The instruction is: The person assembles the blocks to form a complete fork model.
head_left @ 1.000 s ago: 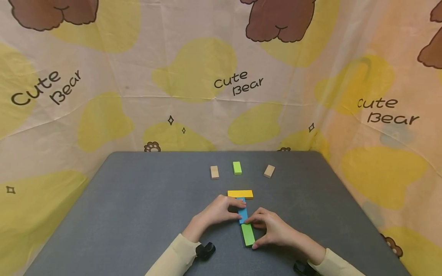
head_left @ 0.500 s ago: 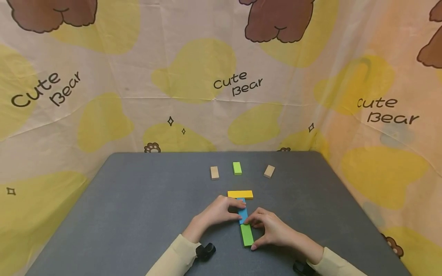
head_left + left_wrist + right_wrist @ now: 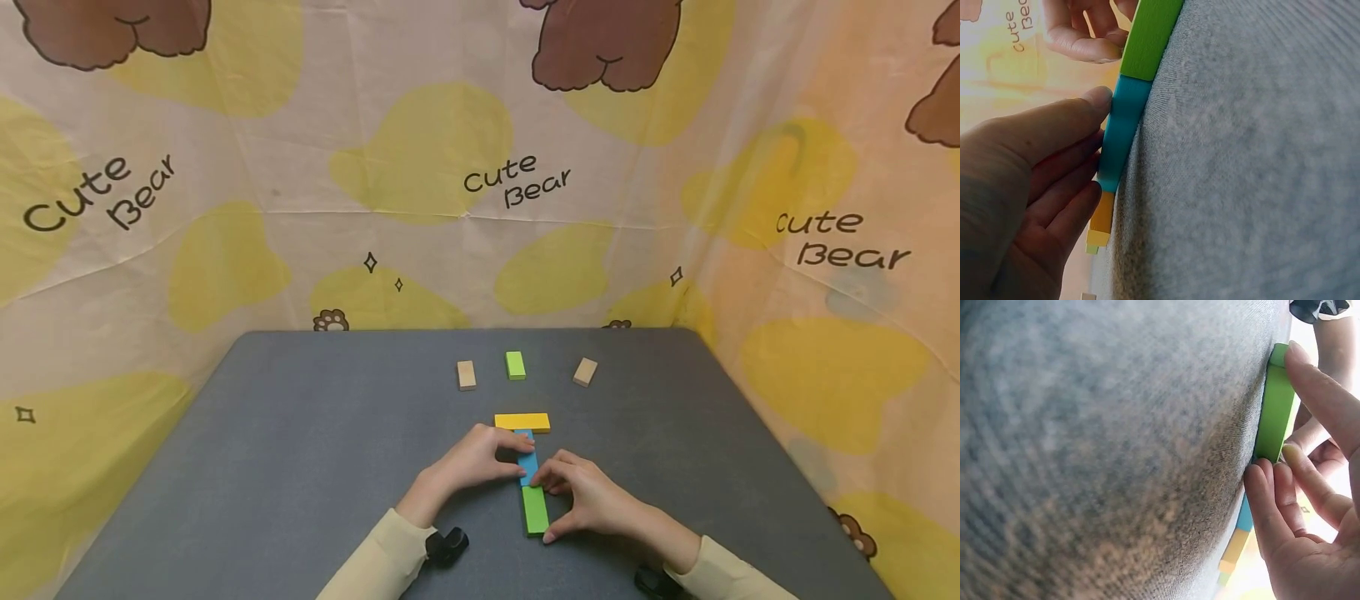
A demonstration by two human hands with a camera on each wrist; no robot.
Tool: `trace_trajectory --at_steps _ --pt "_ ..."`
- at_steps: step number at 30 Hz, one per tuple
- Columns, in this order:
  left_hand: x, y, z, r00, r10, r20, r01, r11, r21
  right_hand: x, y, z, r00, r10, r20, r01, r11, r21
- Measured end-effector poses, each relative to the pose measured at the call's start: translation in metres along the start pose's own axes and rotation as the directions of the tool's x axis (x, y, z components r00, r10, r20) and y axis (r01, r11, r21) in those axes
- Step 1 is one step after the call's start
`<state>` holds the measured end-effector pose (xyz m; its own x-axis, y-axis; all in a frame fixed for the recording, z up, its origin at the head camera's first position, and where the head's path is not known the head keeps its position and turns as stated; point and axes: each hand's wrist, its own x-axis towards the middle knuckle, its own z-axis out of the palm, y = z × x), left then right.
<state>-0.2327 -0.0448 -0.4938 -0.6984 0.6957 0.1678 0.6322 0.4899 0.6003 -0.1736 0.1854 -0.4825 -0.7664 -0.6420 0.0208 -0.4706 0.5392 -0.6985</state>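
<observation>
A blue block (image 3: 528, 468) and a green block (image 3: 536, 511) lie end to end on the table, with the green one nearer the person. Beyond them a yellow block (image 3: 521, 422) lies crosswise at the blue block's far end. My left hand (image 3: 474, 457) holds the blue block from the left, thumb and fingertips spaced along it, as the left wrist view also shows. On the right side, my right hand (image 3: 596, 497) grips the green block lengthwise. Its thumb (image 3: 1300, 356) is at the near end and its other fingertips are by the seam with the blue block.
Farther back on the grey table (image 3: 337, 433) lie a small light-green block (image 3: 515, 365) and two plain wooden blocks, one to the left (image 3: 467, 375) and one to the right (image 3: 585, 372). A printed cloth (image 3: 420, 167) hangs behind the table and along its sides.
The green block has shifted slightly left and turned a little, coming more into line with the blue block, and my right hand moved with it. My left hand has stayed in place.
</observation>
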Motion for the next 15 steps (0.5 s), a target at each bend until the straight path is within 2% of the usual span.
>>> trace_trajectory --at_steps 15 --pt "0.0 -0.0014 0.0014 1.0 0.008 -0.006 -0.008 1.0 0.009 -0.0014 -0.001 0.0005 1.0 0.008 0.003 -0.008 1.0 0.024"
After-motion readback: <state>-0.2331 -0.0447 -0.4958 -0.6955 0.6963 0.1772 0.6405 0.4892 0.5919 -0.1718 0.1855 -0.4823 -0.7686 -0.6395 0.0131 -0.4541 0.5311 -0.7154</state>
